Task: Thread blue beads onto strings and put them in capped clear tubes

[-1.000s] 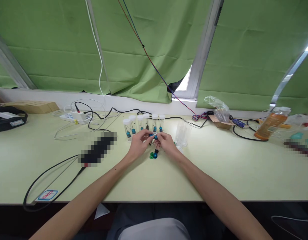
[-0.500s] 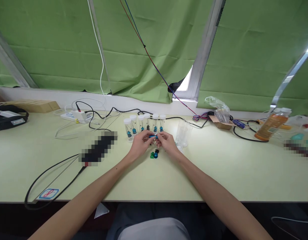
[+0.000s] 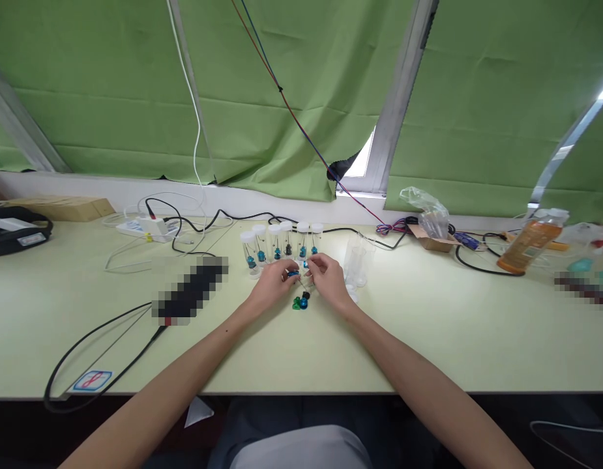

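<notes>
My left hand (image 3: 273, 281) is closed, pinching a small blue piece (image 3: 293, 273) between thumb and fingers. Just to its right, my right hand (image 3: 329, 280) pinches a tiny blue-and-white piece (image 3: 306, 264). What both pieces are is too small to make out. Below the fingers lie a green piece (image 3: 296, 303), a blue piece (image 3: 304, 302) and a black piece (image 3: 306, 296), close together on the table. Behind my hands stands a row of several clear tubes with white caps (image 3: 275, 241), with small blue or dark parts and thin rods inside.
Clear tubes (image 3: 358, 264) stand right of my right hand, with white caps (image 3: 351, 291) near its wrist. A pixelated dark object with a black cable (image 3: 196, 290) lies left. A power strip (image 3: 149, 228) is farther back. An orange bottle (image 3: 530, 244) leans at the right.
My hands have parted slightly. The blue piece, between both hands before, now stays in the left fingers, while a tiny blue-and-white piece shows at the right fingertips.
</notes>
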Motion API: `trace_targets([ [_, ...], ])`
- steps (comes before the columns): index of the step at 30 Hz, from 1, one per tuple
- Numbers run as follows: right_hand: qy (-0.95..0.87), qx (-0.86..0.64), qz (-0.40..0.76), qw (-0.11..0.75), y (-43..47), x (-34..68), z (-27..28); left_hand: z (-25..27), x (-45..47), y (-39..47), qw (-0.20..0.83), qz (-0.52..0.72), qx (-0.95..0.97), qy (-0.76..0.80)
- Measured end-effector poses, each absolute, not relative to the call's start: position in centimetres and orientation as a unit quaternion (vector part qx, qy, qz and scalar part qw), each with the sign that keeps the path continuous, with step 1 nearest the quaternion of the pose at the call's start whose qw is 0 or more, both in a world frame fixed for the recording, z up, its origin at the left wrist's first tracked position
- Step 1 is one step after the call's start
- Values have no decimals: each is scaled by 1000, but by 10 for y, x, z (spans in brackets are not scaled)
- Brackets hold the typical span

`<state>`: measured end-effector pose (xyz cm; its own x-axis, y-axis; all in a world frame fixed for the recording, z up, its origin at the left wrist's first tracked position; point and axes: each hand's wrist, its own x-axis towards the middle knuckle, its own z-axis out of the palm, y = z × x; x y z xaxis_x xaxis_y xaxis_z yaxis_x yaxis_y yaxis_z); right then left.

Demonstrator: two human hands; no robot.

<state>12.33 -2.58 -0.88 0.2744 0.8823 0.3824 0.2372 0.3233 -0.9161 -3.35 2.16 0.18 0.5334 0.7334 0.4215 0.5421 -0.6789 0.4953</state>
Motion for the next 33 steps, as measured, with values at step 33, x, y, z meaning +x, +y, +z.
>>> trace_targets([
  [33, -637, -512, 173, 550, -27, 122, -10, 6, -30, 16, 117, 349, 875, 315],
])
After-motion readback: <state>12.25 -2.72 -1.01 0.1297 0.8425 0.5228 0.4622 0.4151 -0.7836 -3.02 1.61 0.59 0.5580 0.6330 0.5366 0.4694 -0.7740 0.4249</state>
